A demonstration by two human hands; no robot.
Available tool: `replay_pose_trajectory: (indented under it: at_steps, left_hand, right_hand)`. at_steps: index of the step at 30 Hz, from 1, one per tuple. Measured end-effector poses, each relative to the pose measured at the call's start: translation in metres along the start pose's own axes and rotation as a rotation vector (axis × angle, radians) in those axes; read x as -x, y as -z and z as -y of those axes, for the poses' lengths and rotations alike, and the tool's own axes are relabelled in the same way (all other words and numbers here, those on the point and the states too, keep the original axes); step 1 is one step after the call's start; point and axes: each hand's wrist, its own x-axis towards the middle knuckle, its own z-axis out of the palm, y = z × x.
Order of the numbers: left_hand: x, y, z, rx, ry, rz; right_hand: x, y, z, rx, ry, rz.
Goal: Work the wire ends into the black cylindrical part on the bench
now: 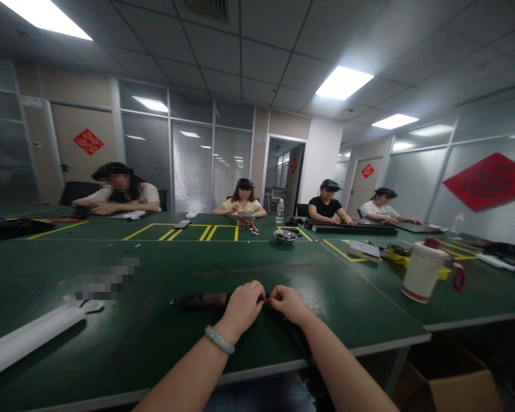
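Note:
A long, dark cylindrical tool lies on the green table in front of me, its slimmer end pointing left. My left hand, with a pale bangle on the wrist, is closed over the right end of this tool. Close beside it, my right hand is closed in a pinch, fingertips almost meeting those of the left. Between the fingertips shows something small and dark, too small to make out. A dark cord runs below my right hand toward the table's front edge.
White long packaging lies at left. A metal bowl with dark bits stands ahead. At right are a white cup with a red lid and a white box. Several people sit across the table. An open cardboard box is below right.

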Motion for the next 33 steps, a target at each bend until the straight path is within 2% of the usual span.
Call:
replay_pose_trajectory:
  at_steps: [6,16,21,29,33]
  left_hand:
    - [0.0012,0.0009,-0.0004,-0.013,0.043,-0.002]
    - [0.003,0.0038,-0.0023,-0.031,0.019,0.03]
    - [0.0021,0.0026,-0.0019,-0.026,0.047,-0.024]
    - [0.0023,0.0017,-0.0029,-0.018,0.021,-0.016]
    - [0.0025,0.0018,-0.0026,-0.019,0.052,-0.011]
  right_hand:
    - [-0.0011,-0.0022,-0.0029,0.018,0.02,-0.012]
    - [-0.0017,-0.0016,-0.002,0.096,0.038,-0.045]
    - [-0.0025,-0.003,-0.0041,0.067,0.051,-0.042]
    - [-0.0026,-0.0025,-0.0062,0.087,0.073,-0.029]
    - [-0.0022,-0.0028,-0.0035,0.091,0.051,-0.035]
